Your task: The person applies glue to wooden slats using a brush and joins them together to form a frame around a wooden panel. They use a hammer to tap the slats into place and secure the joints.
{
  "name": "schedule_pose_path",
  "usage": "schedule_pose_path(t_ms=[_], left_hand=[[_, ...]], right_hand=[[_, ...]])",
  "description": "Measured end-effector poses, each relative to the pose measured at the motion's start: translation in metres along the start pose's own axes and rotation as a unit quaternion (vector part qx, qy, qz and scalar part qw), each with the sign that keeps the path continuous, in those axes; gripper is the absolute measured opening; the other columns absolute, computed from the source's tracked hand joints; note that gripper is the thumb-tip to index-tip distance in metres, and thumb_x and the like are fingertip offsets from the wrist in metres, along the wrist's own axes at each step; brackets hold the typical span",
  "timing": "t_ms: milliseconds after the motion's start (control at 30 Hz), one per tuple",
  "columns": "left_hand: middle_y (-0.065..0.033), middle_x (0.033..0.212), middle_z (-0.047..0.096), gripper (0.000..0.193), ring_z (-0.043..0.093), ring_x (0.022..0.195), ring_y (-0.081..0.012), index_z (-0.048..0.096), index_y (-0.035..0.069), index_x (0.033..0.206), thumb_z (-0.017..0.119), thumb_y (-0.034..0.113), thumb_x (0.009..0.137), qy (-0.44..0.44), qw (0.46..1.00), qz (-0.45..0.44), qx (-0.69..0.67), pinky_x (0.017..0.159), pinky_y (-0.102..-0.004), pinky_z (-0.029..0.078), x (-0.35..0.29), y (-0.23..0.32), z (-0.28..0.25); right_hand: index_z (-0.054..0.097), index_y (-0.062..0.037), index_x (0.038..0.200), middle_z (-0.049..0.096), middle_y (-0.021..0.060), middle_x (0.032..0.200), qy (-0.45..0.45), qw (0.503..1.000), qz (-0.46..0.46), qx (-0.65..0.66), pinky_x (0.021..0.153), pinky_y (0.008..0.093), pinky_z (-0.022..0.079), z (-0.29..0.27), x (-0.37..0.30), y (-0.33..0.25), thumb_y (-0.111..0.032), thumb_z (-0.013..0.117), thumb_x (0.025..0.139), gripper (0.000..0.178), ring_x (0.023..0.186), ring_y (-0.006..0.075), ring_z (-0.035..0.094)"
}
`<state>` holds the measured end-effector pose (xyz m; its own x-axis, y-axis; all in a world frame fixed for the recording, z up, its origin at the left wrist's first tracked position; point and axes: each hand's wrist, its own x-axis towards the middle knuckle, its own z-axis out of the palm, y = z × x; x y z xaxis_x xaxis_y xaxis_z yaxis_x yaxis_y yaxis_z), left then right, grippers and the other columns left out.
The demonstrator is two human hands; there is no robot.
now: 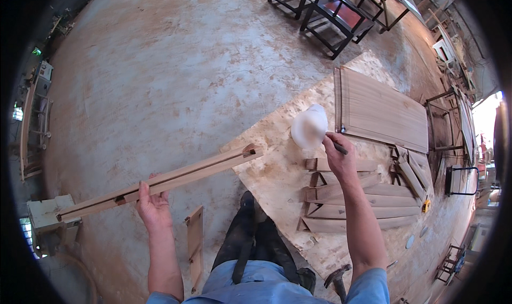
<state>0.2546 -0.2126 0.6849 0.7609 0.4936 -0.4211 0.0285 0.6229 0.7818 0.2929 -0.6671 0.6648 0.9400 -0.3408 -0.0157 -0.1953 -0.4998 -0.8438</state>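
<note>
My left hand (153,204) is wrapped around a long pale wooden rail (186,177), held at a slant off the floor. A dark groove runs along the rail, with mortise slots cut into it. One end of the rail reaches over the plywood board's near-left edge. My right hand (341,153) grips a dark-handled tool (338,147), close to a white plastic tub (309,128) at the board's middle. Blur hides the tool's far end, so whether it is inside the tub cannot be told.
The plywood board (290,189) also carries a large wooden panel (384,109) and several loose wooden pieces (368,201). A hammer (336,280) lies near my right side. Another wooden piece (195,245) stands by my legs. Dark chairs (338,18) stand at the far right.
</note>
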Motion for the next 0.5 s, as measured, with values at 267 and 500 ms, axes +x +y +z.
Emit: schedule_pose_path(t_ms=[267,500], left_hand=[[-0.0117,0.113,0.062,0.031,0.059,0.112,-0.0255,0.055,0.003,0.113,0.061,0.028,0.095,0.012,1.0,-0.017,0.007,0.093,-0.0429,0.053,0.0,-0.004,0.005],[-0.0124,0.117,0.059,0.035,0.057,0.116,-0.0265,0.051,0.005,0.118,0.059,0.03,0.096,0.017,1.0,-0.021,0.014,0.094,-0.0482,0.052,-0.008,-0.008,0.01]], right_hand=[[0.062,-0.0011,0.094,0.064,0.0072,0.073,0.028,0.938,0.228,0.259,0.044,0.0245,0.045,-0.008,0.002,0.006,-0.023,0.062,0.093,0.022,0.056,0.0115,0.057],[0.061,0.0025,0.092,0.062,0.0084,0.072,0.059,0.926,0.071,0.365,0.049,0.0257,0.048,-0.022,-0.053,-0.062,-0.01,0.055,0.093,0.014,0.058,0.0136,0.058]])
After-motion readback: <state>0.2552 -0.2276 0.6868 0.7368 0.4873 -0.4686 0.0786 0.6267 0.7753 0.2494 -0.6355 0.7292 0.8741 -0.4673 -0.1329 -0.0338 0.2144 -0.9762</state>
